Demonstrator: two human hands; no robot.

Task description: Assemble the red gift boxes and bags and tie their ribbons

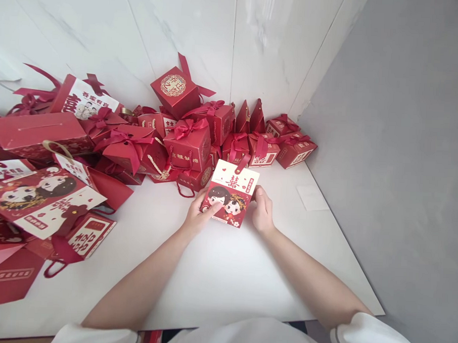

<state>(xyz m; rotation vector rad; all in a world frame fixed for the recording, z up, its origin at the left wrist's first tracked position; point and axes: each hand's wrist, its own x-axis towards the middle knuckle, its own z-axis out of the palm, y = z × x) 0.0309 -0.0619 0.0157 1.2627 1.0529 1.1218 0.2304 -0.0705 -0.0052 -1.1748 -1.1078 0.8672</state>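
Note:
A red and cream gift box (231, 191), printed with two cartoon faces and red characters, is held tilted above the white table. A dark red strap (243, 163) with a round stud is at its top. My left hand (197, 213) grips the lower left side, thumb laid across the front and fingers hidden behind. At the right edge, my right hand (263, 212) is closed with its fingers curled against the box, their tips out of sight. Just beyond it stands a stack of red boxes with ribbon bows (188, 144).
Red gift boxes and bags are heaped along the left, with a large cartoon-printed box (41, 196) on top. Smaller ribboned boxes (263, 150) line the tiled wall (205, 29). A pale square (312, 197) lies on the white table (224, 282) by the grey panel (397, 148).

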